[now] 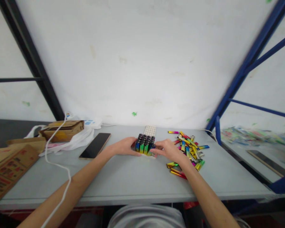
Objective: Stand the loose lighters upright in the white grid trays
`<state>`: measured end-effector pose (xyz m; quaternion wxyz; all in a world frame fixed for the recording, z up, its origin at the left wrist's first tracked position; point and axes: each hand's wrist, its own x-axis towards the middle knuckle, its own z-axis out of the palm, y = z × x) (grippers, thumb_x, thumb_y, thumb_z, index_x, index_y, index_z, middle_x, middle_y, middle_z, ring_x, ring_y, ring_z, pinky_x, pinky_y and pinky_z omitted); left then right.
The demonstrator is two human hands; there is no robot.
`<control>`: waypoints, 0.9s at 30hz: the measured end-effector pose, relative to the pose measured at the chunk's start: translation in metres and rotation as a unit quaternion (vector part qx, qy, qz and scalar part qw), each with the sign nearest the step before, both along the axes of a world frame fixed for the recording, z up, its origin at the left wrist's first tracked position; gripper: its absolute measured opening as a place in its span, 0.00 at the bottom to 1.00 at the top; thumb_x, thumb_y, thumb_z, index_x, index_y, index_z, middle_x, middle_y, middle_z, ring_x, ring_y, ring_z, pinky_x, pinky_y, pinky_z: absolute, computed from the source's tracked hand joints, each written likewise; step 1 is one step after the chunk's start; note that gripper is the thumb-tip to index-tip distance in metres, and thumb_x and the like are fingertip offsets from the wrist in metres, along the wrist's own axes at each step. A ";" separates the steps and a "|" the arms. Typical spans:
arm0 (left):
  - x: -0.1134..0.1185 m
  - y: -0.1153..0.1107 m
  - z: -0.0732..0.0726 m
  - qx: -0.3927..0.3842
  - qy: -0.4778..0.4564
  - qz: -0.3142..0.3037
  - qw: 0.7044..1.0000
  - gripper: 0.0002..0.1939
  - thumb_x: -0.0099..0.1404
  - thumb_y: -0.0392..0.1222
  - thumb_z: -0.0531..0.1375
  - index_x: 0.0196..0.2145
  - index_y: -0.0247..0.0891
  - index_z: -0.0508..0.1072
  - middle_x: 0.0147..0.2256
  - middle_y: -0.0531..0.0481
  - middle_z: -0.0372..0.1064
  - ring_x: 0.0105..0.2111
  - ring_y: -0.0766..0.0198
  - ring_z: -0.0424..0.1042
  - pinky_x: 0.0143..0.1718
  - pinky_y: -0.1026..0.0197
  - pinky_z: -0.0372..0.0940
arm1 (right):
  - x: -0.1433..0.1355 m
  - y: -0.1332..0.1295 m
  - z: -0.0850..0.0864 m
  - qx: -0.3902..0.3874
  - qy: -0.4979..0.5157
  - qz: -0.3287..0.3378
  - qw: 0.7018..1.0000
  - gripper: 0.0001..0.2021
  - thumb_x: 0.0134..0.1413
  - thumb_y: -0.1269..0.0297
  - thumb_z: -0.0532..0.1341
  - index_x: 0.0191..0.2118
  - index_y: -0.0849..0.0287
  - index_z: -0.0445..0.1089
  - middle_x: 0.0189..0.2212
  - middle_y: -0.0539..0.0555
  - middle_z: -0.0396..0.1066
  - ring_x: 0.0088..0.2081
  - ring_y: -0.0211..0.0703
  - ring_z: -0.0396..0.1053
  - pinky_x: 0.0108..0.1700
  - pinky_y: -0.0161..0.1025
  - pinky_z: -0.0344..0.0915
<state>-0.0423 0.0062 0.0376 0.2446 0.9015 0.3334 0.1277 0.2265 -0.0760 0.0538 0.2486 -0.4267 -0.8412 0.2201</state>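
Several shiny lighters with black tops [144, 144] stand upright in a tight block at the middle of the table, coloured blue, green and yellow. Around the block's left side curves my left hand [127, 146], its thumb and fingers apart and touching the block. At the right side, my right hand [165, 148] has its fingertips pinched together on a dark-topped lighter at the block's front right corner. Behind the block lies a white tray with rows of holes [149, 130]. A loose pile of metallic multicoloured lighters [191, 146] spreads to the right, beside my right forearm.
A dark phone [95, 145] lies left of my left hand. Cardboard boxes [63, 130], white plastic bags [79, 136] and a white cable [59, 165] occupy the left. Blue frame bars [237, 76] rise at the right; a white wall stands behind the table [133, 183].
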 end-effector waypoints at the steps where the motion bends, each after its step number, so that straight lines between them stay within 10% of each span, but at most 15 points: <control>1: 0.000 0.000 0.000 0.004 0.004 0.002 1.000 0.31 0.53 0.63 0.69 0.46 0.36 0.76 0.40 0.46 0.78 0.40 0.51 0.75 0.40 0.59 0.66 | -0.001 0.000 0.001 0.009 -0.011 -0.008 1.000 0.18 0.68 0.52 0.61 0.32 0.60 0.75 0.29 0.54 0.82 0.31 0.47 0.77 0.34 0.36 0.65; 15: -0.002 0.004 -0.005 0.037 0.034 0.020 0.999 0.32 0.53 0.65 0.68 0.44 0.36 0.75 0.41 0.45 0.77 0.39 0.50 0.74 0.38 0.58 0.66 | -0.010 -0.006 -0.003 0.052 -0.243 -0.106 0.963 0.21 0.66 0.44 0.61 0.35 0.59 0.79 0.32 0.59 0.80 0.35 0.51 0.77 0.37 0.39 0.64; 22: -0.002 0.000 0.000 0.006 0.030 0.034 0.999 0.33 0.52 0.67 0.68 0.44 0.37 0.75 0.41 0.45 0.77 0.39 0.50 0.74 0.38 0.57 0.66 | 0.069 -0.005 0.018 0.039 -0.179 -0.165 0.969 0.17 0.71 0.54 0.57 0.39 0.61 0.76 0.33 0.57 0.79 0.35 0.47 0.75 0.42 0.41 0.67; 27: -0.002 0.002 -0.003 0.034 0.039 0.032 0.998 0.32 0.53 0.67 0.67 0.43 0.37 0.75 0.40 0.45 0.77 0.39 0.50 0.74 0.39 0.56 0.66 | 0.125 0.008 0.000 0.020 -0.221 -0.259 0.940 0.13 0.64 0.68 0.61 0.50 0.64 0.77 0.54 0.67 0.75 0.57 0.56 0.72 0.60 0.47 0.63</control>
